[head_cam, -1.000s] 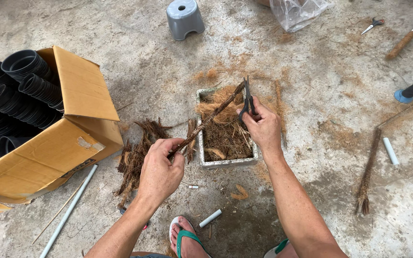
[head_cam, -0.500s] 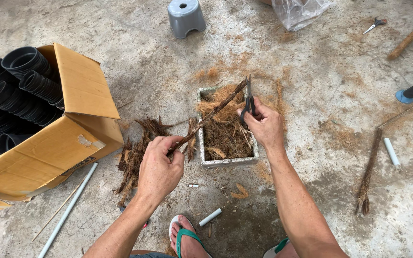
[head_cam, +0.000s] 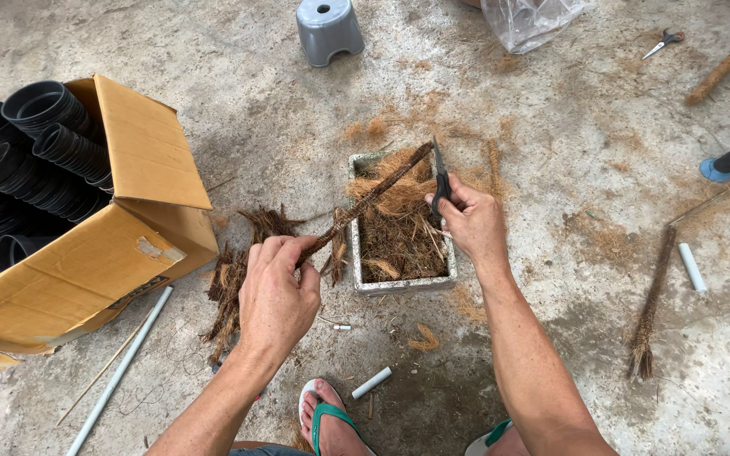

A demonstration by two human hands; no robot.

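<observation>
My left hand (head_cam: pixel 276 287) grips the near end of a long brown fibre-wrapped stick (head_cam: pixel 373 196) that slants up and right over a small grey square tray (head_cam: pixel 399 285) full of coconut fibre. My right hand (head_cam: pixel 471 221) holds black-handled scissors (head_cam: pixel 439 177), blades pointing up, right beside the stick's far end. A heap of brown fibre pieces (head_cam: pixel 238 270) lies on the concrete left of the tray, under my left hand.
An open cardboard box (head_cam: pixel 103 236) of stacked black plastic pots (head_cam: pixel 19 160) stands at left. A grey stool (head_cam: pixel 328 29), a clear bag (head_cam: pixel 534 19), a second pair of scissors (head_cam: pixel 662 40), white pipe pieces (head_cam: pixel 691 267), another fibre stick (head_cam: pixel 652 304) and my sandalled foot (head_cam: pixel 327 418) surround me.
Almost nothing differs: both hands keep their hold, and the scissors stay at the stick's far end over the tray.
</observation>
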